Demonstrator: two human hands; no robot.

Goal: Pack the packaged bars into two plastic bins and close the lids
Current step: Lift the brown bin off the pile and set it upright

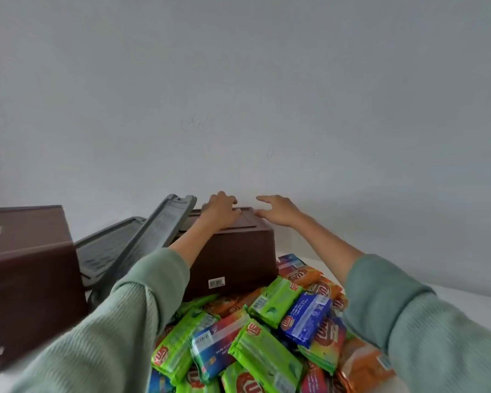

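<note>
Head view, largest first: a plain grey wall (238, 80) fills the upper half of the frame. At the left edge sits one brown plastic bin (26, 265). A second brown bin (238, 251) stands at centre, seemingly mouth-down, with a barcode sticker low on its near side. The heap of packaged bars (253, 336), in green, blue and orange wrappers, fills the lower centre and crowds against that bin's foot; none is packed yet. Two grey lids (159, 231) lean between the bins, the taller one against the centre bin's left side.

The left hand (220, 208) rests on top of the centre bin, its fingers curled over the far edge in a grip. The right hand (278, 211) is spread wide at the bin's far right corner; I cannot tell whether it is touching.

The step looks like fetching this bin to turn it upright. Better to seat the right hand on the far edge too, then lift it straight up so the leaning lid doesn't topple and the bars aren't dragged.
</note>
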